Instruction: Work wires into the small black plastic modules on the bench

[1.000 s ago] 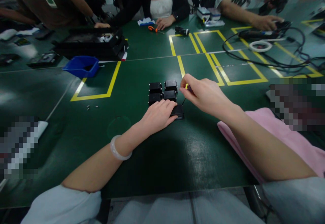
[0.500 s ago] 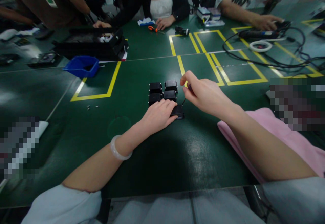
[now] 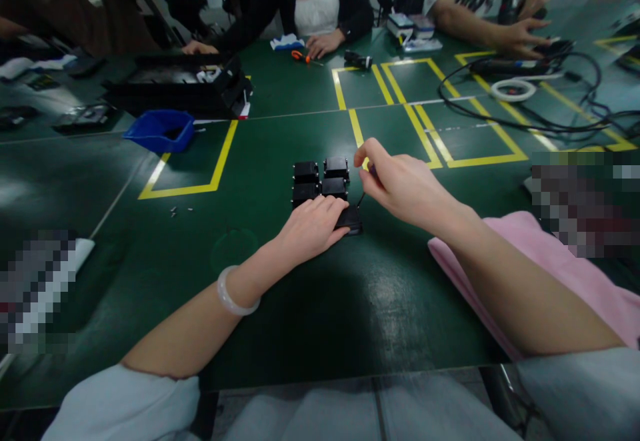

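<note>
Head view: our left hand [image 3: 316, 223] clasps a black block [image 3: 352, 220] on the table [image 3: 400, 314], just beside four black pieces [image 3: 334, 188]; our right hand [image 3: 390, 174] grips a thin tool [image 3: 361, 200] at its edge. We judge the block light, stiff, best held by its sides.

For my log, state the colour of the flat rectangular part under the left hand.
Black; the flat rectangular part shows best in the head view.

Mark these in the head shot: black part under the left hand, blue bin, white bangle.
Black part [image 3: 352, 220]: head view, on its uncovered end.
Blue bin [image 3: 149, 130]: head view, on its wall.
White bangle [image 3: 223, 293]: head view, on its band.
</note>
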The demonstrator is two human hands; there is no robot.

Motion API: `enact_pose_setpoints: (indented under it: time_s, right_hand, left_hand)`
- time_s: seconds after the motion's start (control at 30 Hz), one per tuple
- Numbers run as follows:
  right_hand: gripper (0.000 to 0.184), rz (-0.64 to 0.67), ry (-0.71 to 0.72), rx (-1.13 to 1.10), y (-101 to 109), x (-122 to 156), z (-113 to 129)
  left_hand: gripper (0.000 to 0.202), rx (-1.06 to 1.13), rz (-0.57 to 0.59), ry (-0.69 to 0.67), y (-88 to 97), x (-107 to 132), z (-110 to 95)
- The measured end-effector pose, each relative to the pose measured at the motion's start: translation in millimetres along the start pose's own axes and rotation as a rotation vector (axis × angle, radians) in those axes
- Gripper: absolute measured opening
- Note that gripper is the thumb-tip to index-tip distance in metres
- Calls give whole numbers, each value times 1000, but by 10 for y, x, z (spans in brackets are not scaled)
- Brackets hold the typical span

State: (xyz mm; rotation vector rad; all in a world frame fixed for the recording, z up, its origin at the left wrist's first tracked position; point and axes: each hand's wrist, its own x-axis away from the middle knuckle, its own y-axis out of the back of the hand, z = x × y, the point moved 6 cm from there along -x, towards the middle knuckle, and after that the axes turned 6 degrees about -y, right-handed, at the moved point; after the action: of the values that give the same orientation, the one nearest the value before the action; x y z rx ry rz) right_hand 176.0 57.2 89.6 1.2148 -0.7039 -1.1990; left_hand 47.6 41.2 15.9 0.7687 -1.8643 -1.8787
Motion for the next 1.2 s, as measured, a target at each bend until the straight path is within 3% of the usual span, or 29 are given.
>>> enact_pose_setpoints:
  time_s: [1.2]
  right_hand:
    - [28,-18,-16,6,-3,-9,-13]
  left_hand:
    - [38,-9,3,4,-7,0,0]
